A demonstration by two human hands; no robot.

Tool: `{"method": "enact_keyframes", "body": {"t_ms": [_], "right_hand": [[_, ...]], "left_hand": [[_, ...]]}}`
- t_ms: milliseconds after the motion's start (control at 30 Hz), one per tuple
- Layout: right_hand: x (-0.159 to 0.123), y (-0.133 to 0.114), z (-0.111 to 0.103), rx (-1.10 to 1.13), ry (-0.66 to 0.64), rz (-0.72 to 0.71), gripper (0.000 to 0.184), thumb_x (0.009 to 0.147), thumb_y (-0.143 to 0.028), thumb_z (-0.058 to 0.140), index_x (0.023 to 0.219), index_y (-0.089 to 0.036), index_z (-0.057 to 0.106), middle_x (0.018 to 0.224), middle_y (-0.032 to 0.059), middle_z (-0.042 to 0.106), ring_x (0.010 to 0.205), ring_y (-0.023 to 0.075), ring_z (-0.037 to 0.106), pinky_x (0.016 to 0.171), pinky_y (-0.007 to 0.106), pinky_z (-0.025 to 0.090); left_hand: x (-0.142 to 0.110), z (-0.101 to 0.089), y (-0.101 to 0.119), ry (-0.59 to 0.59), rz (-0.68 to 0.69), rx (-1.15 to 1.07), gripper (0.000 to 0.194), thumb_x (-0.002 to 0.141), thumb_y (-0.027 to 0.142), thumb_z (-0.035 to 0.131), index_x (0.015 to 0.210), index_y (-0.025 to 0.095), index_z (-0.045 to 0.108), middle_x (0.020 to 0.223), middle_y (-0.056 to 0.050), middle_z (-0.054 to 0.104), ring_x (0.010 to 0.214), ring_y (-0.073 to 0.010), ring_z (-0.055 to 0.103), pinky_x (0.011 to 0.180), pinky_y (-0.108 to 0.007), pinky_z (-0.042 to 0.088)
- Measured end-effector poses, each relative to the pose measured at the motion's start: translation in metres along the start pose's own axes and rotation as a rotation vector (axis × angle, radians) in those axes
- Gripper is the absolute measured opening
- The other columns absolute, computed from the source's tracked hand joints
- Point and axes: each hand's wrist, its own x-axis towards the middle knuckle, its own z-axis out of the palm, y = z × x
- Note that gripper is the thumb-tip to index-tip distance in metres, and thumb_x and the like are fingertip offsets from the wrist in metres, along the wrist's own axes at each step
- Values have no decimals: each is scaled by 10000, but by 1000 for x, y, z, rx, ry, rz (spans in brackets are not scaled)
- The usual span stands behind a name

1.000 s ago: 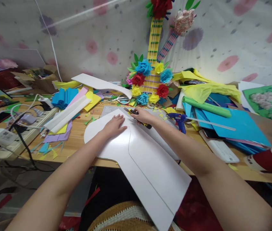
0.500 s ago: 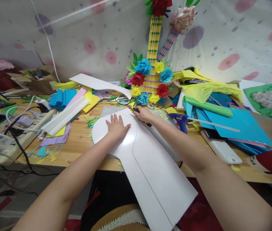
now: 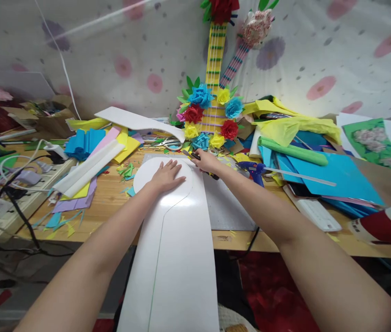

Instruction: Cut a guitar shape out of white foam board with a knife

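Note:
A long white sheet of board (image 3: 177,249) with a rounded top and a drawn outline lies on the wooden table (image 3: 112,198) and hangs over its front edge toward me. My left hand (image 3: 165,176) presses flat on the rounded end, fingers spread. My right hand (image 3: 205,161) is closed round a black and yellow utility knife (image 3: 195,157), its tip at the sheet's upper right edge. A grey cutting mat (image 3: 228,207) lies under the sheet.
A paper guitar with coloured paper flowers (image 3: 212,115) leans on the wall behind. A blue glue gun (image 3: 254,169), scissors (image 3: 167,143), blue sheets (image 3: 330,177), a green roll (image 3: 292,151) and white foam strips (image 3: 87,168) crowd the table. A power strip with cables (image 3: 4,198) sits left, a red cup (image 3: 385,228) right.
The white sheet has been swung round under my left hand, its long end moving from lower right to straight toward me. My right hand with the knife stayed at its top edge.

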Motion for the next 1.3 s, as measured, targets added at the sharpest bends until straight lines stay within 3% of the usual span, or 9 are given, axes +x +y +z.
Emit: {"method": "enact_keyframes", "body": {"t_ms": [100,233,533,800,1300], "right_hand": [[7,-1,2,-124,-25,-68,393,863,-363,476,1216,-191,465,1027,104,674,877,204,629,737,266,427],[17,-7,3,-236,-52,-140,443,873,-364,448,1298,-236,441,1196,102,611,1046,239,576,809,297,421],[35,-12,0,-324,-127,-223,475,878,-377,428,1334,-246,452,1282,87,560,1132,252,529,849,303,414],[47,-8,-2,-341,-167,-253,505,864,-404,466,1346,-256,450,1250,82,587,1086,242,559,828,280,406],[45,-4,-1,-338,-151,-263,513,873,-359,434,1372,-244,414,1291,81,556,1131,253,527,851,298,400]], "left_hand": [[3,2,5,48,-75,-29,524,916,430,251,1331,155,415,1463,-102,336,1373,-243,230,1110,-490,145],[5,6,5,85,-79,-16,515,904,403,311,1344,152,399,1455,-95,353,1368,-236,245,1120,-479,144],[4,11,5,109,-100,0,525,886,400,337,1359,176,393,1460,-76,346,1373,-219,240,1131,-460,145],[4,10,5,103,-102,6,528,883,393,340,1361,176,391,1459,-73,348,1371,-220,245,1131,-461,151],[3,10,7,120,-108,2,531,882,394,337,1356,161,395,1454,-73,358,1370,-219,246,1137,-455,145]]}}
